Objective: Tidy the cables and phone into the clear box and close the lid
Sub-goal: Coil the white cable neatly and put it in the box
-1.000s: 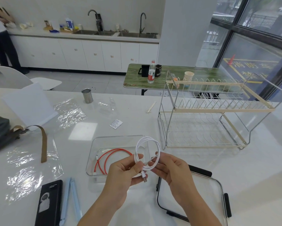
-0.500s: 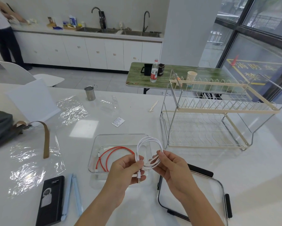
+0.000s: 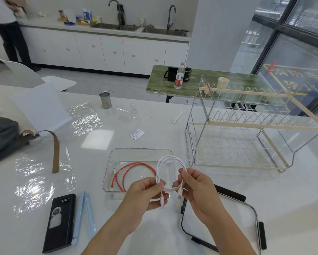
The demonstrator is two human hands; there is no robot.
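A coiled white cable [image 3: 170,161] hangs in the air just in front of the clear box [image 3: 140,151]. My left hand [image 3: 145,195] pinches the coil's left side, with one plug end poking out below its fingers. My right hand [image 3: 196,188] pinches the right side and the other plug end. A red cable [image 3: 132,172] lies looped inside the open box. The black phone [image 3: 60,222] lies flat on the table at the lower left. The clear lid [image 3: 222,227] with black clips rests on the table under my right forearm.
A two-tier wire dish rack [image 3: 246,129] stands to the right of the box. Two pale blue sticks [image 3: 84,216] lie beside the phone. Crinkled plastic film [image 3: 37,183], a brown-strapped bag [image 3: 7,137], a metal cup [image 3: 105,99] and a small paper tag [image 3: 137,134] sit further left and back.
The second plug end has come free and now sits in my right fingers. Both hands kept the white coil in about the same place above the box's near edge.
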